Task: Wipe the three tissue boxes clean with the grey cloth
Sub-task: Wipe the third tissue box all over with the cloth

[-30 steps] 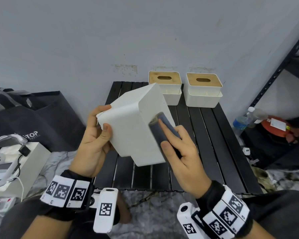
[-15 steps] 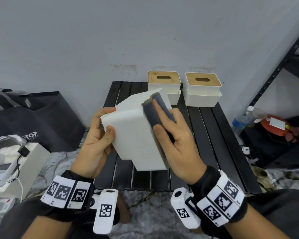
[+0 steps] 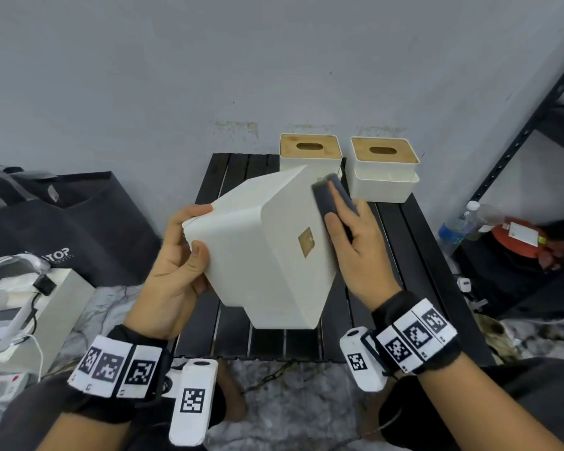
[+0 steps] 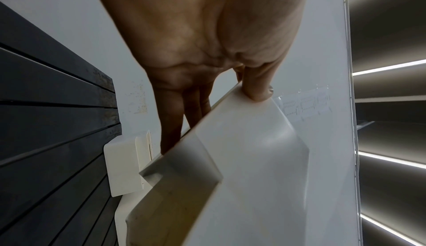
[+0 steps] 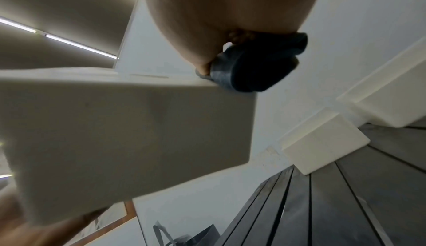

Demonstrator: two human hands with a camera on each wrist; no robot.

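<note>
From the head view, the left hand [image 3: 173, 271] holds a white tissue box [image 3: 267, 252] up above the middle of the black bench [image 3: 414, 255], fingers and thumb curled round its left end. The right hand [image 3: 355, 252] presses the folded grey cloth [image 3: 334, 198] on the box's far right edge. Two more tissue boxes [image 3: 310, 157] [image 3: 385, 174] sit side by side at the back edge.

In the left wrist view, the thumb [image 4: 255, 85] pinches the box's rim [image 4: 230, 93].

In the right wrist view, the cloth [image 5: 251, 67] sits on the box's corner [image 5: 230, 89].
</note>
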